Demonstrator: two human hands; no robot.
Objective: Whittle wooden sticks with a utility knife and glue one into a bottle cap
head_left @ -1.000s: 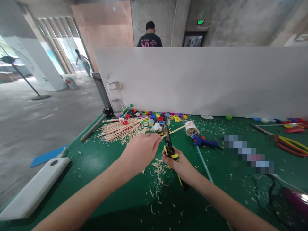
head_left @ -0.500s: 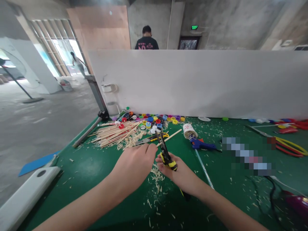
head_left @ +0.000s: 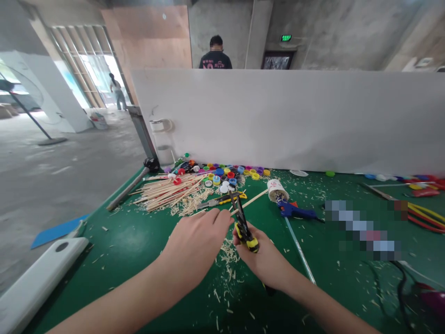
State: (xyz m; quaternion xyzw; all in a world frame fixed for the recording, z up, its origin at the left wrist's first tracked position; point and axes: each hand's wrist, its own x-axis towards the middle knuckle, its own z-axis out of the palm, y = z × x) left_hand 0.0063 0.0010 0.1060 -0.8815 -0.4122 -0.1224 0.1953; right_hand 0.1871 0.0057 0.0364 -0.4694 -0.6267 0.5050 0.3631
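Note:
My left hand [head_left: 196, 241] is closed on a thin wooden stick [head_left: 256, 198], which slants up to the right past my fingers. My right hand [head_left: 260, 253] grips a pair of pliers [head_left: 247, 234] with black and yellow handles. The pliers' jaws point away from me and cross the stick close to my left fingertips; whether they bite it I cannot tell. Just beyond my hands lies a yellow-handled cutting tool [head_left: 224, 200], partly behind the pliers. Wood shavings [head_left: 229, 260] are scattered on the green table [head_left: 139, 246] below.
A pile of wooden sticks [head_left: 167, 192] lies back left, near colourful bottle caps [head_left: 219, 172]. A blue glue gun [head_left: 297, 211] rests against a white cup [head_left: 277, 189] on the right. A white panel [head_left: 278, 120] borders the table's back. A person [head_left: 215, 55] is beyond it.
The view has shifted slightly, so the scene sits a little further right. Both hands keep their grips on the stick and the pliers, close together.

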